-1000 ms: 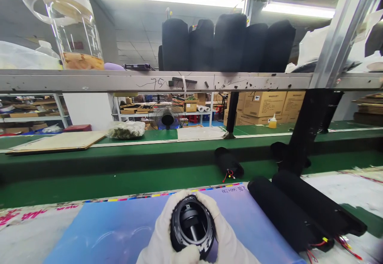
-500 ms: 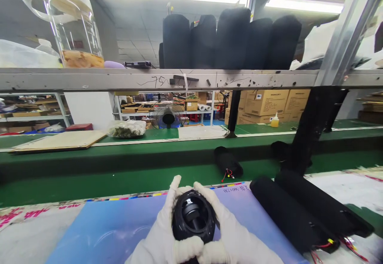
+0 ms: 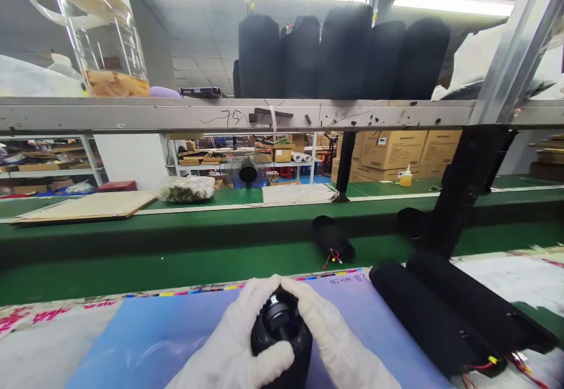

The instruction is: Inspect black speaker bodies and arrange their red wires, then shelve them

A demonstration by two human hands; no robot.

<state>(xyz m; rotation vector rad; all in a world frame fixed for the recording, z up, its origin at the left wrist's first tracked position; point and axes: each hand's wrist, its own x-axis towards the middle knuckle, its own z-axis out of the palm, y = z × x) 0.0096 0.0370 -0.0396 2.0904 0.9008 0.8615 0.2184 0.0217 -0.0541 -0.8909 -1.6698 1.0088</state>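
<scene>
Both my hands wear white gloves and are wrapped round a black cylinder [image 3: 282,362] above the blue sheet. Its upper end has a glossy black rim with a round black part [image 3: 277,312] recessed inside; dark fabric seems to cover its body. My left hand [image 3: 240,333] holds the left side, its thumb lying across the front just below the opening. My right hand [image 3: 324,327] curves along the right side, its thumb hidden. The fingertips of both hands meet at the far side of the rim.
A blue plastic sheet [image 3: 145,336] covers the bench. At right lie two black fabric-covered cylinders [image 3: 423,318] with red wires; another cylinder [image 3: 332,239] lies on the green surface. Overhead, a shelf [image 3: 176,113] carries a glass jug [image 3: 110,42] and several upright black cylinders [image 3: 304,60].
The cylinder's open end has tilted away from me, showing more of its body. My fingers have closed in over the far rim, and my right thumb has left the front.
</scene>
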